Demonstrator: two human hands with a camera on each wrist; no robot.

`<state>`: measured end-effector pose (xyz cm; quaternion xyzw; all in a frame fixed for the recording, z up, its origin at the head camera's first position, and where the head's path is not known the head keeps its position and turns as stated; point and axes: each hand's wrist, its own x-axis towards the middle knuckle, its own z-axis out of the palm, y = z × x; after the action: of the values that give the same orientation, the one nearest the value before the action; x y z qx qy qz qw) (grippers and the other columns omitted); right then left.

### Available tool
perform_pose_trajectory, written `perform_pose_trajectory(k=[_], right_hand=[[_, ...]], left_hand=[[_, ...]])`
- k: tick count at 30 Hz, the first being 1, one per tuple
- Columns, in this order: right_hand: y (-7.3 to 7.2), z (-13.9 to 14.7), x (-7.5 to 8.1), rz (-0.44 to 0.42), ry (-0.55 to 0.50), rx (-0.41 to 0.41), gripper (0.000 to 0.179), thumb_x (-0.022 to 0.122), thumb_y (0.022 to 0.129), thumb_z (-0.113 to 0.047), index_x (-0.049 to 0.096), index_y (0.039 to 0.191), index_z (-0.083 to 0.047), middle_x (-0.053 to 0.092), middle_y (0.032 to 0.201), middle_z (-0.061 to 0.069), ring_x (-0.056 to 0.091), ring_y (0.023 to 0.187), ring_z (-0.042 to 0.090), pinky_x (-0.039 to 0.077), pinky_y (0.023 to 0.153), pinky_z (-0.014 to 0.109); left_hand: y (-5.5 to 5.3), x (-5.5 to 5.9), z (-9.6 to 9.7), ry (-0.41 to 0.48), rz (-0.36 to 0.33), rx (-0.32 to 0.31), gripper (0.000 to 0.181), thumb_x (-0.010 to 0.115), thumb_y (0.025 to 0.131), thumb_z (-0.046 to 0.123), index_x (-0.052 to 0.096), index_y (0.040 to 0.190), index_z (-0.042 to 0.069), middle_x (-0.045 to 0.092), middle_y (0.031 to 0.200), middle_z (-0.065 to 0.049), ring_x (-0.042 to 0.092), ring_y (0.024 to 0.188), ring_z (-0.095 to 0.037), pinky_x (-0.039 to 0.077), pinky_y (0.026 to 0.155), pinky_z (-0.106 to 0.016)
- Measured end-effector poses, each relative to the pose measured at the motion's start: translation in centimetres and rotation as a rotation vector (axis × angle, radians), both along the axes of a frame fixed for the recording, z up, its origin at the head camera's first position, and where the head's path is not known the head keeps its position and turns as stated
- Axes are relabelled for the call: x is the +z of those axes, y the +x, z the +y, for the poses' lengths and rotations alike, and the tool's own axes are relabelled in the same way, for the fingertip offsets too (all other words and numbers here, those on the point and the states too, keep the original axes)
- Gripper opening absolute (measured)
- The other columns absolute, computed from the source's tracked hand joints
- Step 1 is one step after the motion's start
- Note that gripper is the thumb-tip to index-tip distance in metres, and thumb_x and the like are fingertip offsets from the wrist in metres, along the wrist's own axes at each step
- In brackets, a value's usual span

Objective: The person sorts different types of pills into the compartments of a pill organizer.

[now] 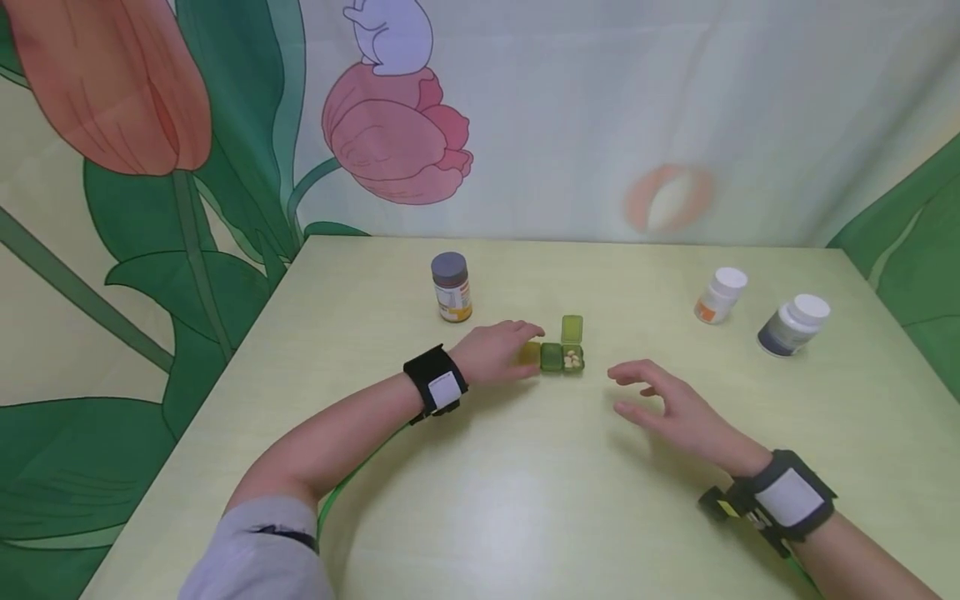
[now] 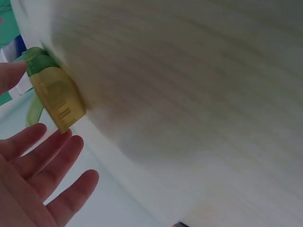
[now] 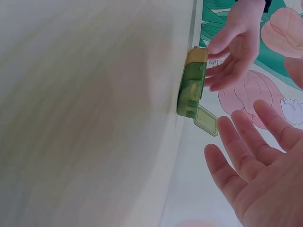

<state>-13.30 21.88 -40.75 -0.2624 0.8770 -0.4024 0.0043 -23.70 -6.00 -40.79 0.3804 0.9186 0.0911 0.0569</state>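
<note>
A small pill organizer (image 1: 551, 357) lies on the table, with green compartments and a yellow end (image 2: 60, 97). Its right-hand green lid (image 1: 572, 329) stands raised, and pale tablets (image 1: 572, 359) show in that compartment. My left hand (image 1: 498, 352) is at the yellow end, thumb on the near side and extended fingers on the far side; whether they touch it I cannot tell. To the right of the organizer, my right hand (image 1: 678, 412) is held apart from it, fingers loosely bent and holding nothing. In the right wrist view its fingers (image 3: 241, 146) are spread.
A bottle with a dark lid (image 1: 452, 287) stands behind my left hand. Two white-capped bottles, one with an orange label (image 1: 720, 295) and one with a dark label (image 1: 792, 325), stand at the right. A flower-printed curtain (image 1: 555, 125) hangs behind the table (image 1: 480, 500).
</note>
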Motion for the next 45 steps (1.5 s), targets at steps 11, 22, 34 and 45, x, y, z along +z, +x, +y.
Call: perform_pose_trajectory(k=[11, 22, 34, 45], right_hand=[[-1.6, -0.1, 0.1, 0.000, 0.036, 0.005, 0.036, 0.066, 0.093, -0.012, 0.054, 0.125, 0.000, 0.057, 0.125, 0.012, 0.056, 0.112, 0.031, 0.044, 0.089, 0.052], [-8.3, -1.2, 0.7, -0.071, 0.194, -0.061, 0.049, 0.062, 0.097, -0.030, 0.047, 0.134, -0.002, 0.052, 0.132, 0.017, 0.052, 0.117, 0.034, 0.042, 0.094, 0.053], [-11.8, -3.7, 2.5, 0.026, 0.391, 0.035, 0.054, 0.066, 0.094, -0.027, 0.047, 0.135, 0.002, 0.055, 0.125, 0.020, 0.056, 0.110, 0.034, 0.046, 0.088, 0.050], [-11.5, -3.6, 1.6, 0.047, 0.401, 0.047, 0.056, 0.065, 0.093, -0.034, 0.051, 0.133, 0.002, 0.058, 0.122, 0.016, 0.058, 0.107, 0.031, 0.048, 0.085, 0.048]], left_hand=[[-0.7, -0.3, 1.7, -0.099, -0.008, -0.026, 0.055, 0.065, 0.093, 0.042, 0.055, 0.133, 0.006, 0.061, 0.113, -0.003, 0.057, 0.094, -0.013, 0.050, 0.079, -0.030], [-0.7, 0.0, 1.8, -0.079, 0.020, -0.024, 0.050, 0.068, 0.091, 0.039, 0.061, 0.127, 0.006, 0.063, 0.103, -0.001, 0.054, 0.082, -0.011, 0.047, 0.074, -0.027], [-0.5, 0.0, 2.1, -0.080, 0.027, -0.032, 0.048, 0.067, 0.092, 0.039, 0.062, 0.126, 0.005, 0.062, 0.100, -0.001, 0.054, 0.080, -0.011, 0.047, 0.072, -0.027], [-0.5, 0.0, 2.0, -0.089, 0.038, -0.026, 0.048, 0.067, 0.092, 0.039, 0.062, 0.125, 0.006, 0.062, 0.100, -0.001, 0.054, 0.080, -0.011, 0.047, 0.072, -0.027]])
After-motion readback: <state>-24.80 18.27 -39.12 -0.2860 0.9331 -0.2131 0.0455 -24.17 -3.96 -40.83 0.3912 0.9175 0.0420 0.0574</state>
